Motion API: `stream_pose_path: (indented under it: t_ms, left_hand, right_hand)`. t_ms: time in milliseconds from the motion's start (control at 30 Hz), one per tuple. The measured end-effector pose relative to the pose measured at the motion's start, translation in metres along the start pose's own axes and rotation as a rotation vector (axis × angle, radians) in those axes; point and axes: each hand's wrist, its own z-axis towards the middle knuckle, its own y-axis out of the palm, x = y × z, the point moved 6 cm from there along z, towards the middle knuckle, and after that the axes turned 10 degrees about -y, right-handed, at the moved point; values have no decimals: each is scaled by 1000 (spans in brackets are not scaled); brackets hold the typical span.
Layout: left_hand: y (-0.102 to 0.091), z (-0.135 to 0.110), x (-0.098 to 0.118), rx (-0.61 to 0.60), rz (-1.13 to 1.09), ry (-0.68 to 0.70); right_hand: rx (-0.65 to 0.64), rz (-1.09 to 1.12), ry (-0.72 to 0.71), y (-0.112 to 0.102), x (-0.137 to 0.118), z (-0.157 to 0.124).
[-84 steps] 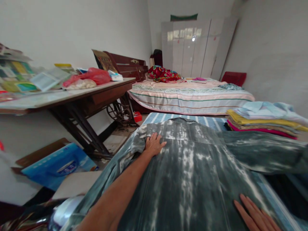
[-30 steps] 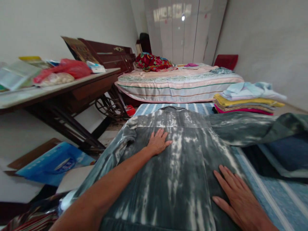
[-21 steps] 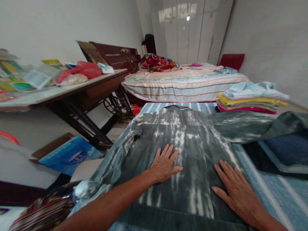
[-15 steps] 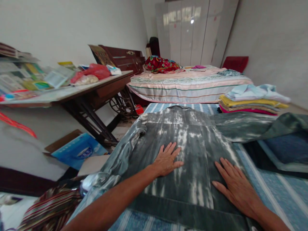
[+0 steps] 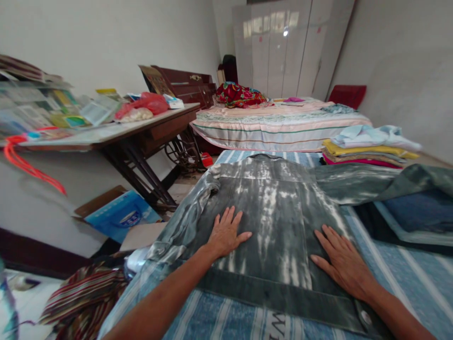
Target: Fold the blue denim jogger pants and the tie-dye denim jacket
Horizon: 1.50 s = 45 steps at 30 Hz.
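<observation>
A dark green-grey jacket (image 5: 272, 226) with whitish streaks lies spread out, back side up, on a blue striped bed cover (image 5: 399, 278). My left hand (image 5: 226, 231) rests flat on the left part of its back, fingers apart. On the right side of the back lies my right hand (image 5: 341, 262), palm down with the fingers stretched out. The jacket's right sleeve (image 5: 357, 182) reaches out sideways over folded dark trousers (image 5: 421, 212). Its left sleeve (image 5: 184, 219) hangs bunched along the bed's left edge. A metal button shows at the hem by my right wrist.
Folded clothes (image 5: 368, 150) are stacked at the right. A sewing-machine table (image 5: 148, 127) with bags and boxes stands at the left, above a blue carton (image 5: 123, 215). Striped cloth (image 5: 85, 293) lies low at the left. Behind is another bed (image 5: 269, 127).
My left hand has slid left across the jacket's back. My right hand stays at nearly the same place. The view has shifted slightly, and more of the hem shows.
</observation>
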Motion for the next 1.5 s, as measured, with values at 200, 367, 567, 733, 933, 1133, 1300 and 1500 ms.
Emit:
stream_pose_path:
  t_ms: [200,367,567,733,933,1133,1300,1500]
  left_hand:
    - [-3,6,-26,35,35,-14]
    - [-3,14,-34,75,61,8]
    - [-17,12,-16,71,125,-51]
    - [-25,11,41,49,105,87]
    - [-11,15,75,-2,70,168]
    - [1,17,72,-49,69,167]
    - [3,16,69,-41,41,172]
    - [7,15,64,2,34,190]
  right_hand:
    - [-66,26,38,-6,-1,5]
    - [-91,79,57,-11,-2,10]
    - [-131,114,79,-15,-4,14]
    - [-158,157,95,-21,-5,15]
    - [-183,205,141,-30,-4,29]
    - [-104,136,160,-27,14,82]
    - [-169,137,191,1,44,91]
    - [-143,142,183,8,52,84]
